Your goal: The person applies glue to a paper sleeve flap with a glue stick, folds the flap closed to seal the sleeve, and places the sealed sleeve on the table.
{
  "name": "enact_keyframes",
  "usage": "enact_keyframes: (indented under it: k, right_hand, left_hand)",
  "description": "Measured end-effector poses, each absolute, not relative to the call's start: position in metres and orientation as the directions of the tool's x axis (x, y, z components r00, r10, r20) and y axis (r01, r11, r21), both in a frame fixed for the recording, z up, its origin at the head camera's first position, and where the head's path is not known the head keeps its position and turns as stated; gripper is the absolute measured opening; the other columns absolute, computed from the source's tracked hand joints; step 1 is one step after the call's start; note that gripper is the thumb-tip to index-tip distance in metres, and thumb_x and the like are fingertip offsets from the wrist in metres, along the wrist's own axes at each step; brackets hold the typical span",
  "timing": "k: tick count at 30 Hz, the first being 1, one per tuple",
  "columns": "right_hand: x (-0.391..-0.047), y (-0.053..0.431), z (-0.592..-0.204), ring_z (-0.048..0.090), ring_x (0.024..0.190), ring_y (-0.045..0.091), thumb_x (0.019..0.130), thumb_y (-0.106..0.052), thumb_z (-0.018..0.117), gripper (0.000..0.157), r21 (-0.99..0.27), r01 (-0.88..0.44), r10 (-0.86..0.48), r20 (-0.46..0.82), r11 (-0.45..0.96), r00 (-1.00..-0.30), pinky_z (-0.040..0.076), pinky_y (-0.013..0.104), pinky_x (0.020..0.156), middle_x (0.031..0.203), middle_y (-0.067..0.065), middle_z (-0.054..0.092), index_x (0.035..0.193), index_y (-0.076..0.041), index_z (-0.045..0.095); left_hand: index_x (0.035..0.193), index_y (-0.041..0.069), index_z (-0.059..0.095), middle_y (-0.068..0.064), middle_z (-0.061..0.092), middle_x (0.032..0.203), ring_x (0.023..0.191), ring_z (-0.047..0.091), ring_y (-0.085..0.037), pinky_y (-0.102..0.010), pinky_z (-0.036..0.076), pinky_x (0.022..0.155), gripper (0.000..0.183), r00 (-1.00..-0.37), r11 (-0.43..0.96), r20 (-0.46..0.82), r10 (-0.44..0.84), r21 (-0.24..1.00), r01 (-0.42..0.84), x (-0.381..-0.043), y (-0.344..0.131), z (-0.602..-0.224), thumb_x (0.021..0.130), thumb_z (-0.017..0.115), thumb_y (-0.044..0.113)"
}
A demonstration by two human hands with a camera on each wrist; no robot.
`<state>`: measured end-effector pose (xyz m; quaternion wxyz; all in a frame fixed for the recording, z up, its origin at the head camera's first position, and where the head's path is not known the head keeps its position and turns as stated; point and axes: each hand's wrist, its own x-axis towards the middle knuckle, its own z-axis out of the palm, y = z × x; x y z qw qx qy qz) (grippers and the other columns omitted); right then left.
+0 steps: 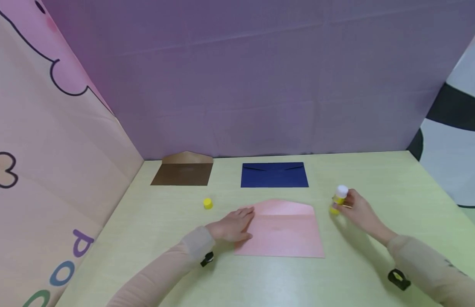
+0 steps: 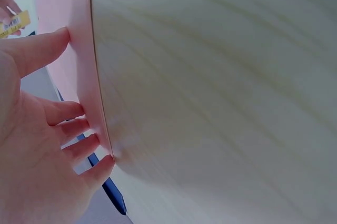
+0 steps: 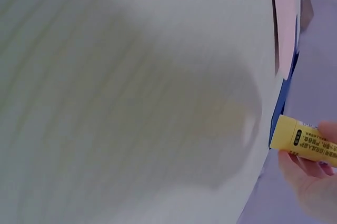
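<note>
A pink envelope [image 1: 283,234] lies on the table with its flap unfolded toward the back. My left hand [image 1: 234,224] rests on its left edge, fingers extended; the left wrist view shows the fingertips [image 2: 102,169] along that edge. To the right of the envelope, my right hand [image 1: 360,212] grips a yellow glue stick [image 1: 339,199] above the table, white end up. Printed text shows on the glue stick [image 3: 310,142] in the right wrist view. A yellow cap [image 1: 208,203] stands on the table beyond my left hand.
A brown envelope [image 1: 182,175] with its flap unfolded lies at the back left. Beside it, a dark blue envelope [image 1: 274,175] lies at the back middle. A purple cloth wall [image 1: 260,85] rises behind the table, with printed cloth [image 1: 41,149] along the left side.
</note>
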<state>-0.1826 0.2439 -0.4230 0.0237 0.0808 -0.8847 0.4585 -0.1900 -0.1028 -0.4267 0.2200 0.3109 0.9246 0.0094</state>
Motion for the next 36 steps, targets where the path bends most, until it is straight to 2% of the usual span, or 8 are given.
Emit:
enact_keyframes:
  k: [6,17,36]
  right_hand:
    - [-0.183,0.253,-0.422,0.046,0.104,0.049,0.086,-0.008,0.056,0.046,-0.806,-0.106,-0.072,0.079,0.582,-0.994,0.047,0.040,0.080,0.114,0.039,0.044,0.115,0.018,0.032]
    - [-0.185,0.261,-0.422,0.043,0.106,0.051,0.087,-0.008,0.054,0.049,-0.801,-0.079,-0.059,0.054,0.593,-0.997,0.044,0.045,0.083,0.116,0.041,0.040,0.117,0.020,0.029]
    - [-0.185,0.265,-0.432,0.044,0.104,0.051,0.086,-0.003,0.054,0.045,-0.805,-0.093,-0.062,0.071,0.586,-0.996,0.046,0.043,0.080,0.114,0.043,0.040,0.115,0.022,0.030]
  left_hand:
    - [0.141,0.009,0.017,-0.003,0.007,0.148,0.135,0.008,-0.019,-0.034,0.014,0.108,0.067,-0.710,0.806,-0.398,0.581,0.159,0.570,-0.190,-0.102,-0.427,0.090,0.045,0.041]
    - [0.142,0.009,0.017,-0.003,0.008,0.148,0.135,0.008,-0.019,-0.034,0.014,0.108,0.067,-0.712,0.806,-0.395,0.581,0.154,0.572,-0.191,-0.103,-0.429,0.090,0.045,0.041]
    - [0.141,0.008,0.018,-0.003,0.009,0.148,0.134,0.009,-0.019,-0.034,0.015,0.108,0.067,-0.714,0.808,-0.392,0.580,0.163,0.566,-0.190,-0.102,-0.428,0.089,0.046,0.041]
